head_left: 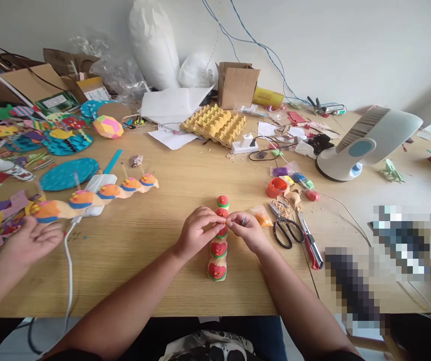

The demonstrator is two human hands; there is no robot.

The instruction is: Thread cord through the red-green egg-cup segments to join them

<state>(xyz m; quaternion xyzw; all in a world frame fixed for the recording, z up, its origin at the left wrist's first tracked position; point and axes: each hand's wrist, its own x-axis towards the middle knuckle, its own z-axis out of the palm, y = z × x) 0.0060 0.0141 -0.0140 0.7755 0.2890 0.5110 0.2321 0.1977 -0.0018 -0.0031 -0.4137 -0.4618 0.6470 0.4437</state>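
A painted caterpillar-like craft of several rounded segments with red tops lies lengthwise on the wooden table in front of me. My left hand is closed in a pinch against its upper segments. My right hand is also pinched, fingertips meeting the left hand's, holding something small I cannot make out; a thin blue stick pokes up from its fingers.
Another person's hand at the left touches a longer orange and blue segmented craft. Scissors, a red utility knife, an orange tape roll, a fan, a yellow egg tray and paper fish lie around.
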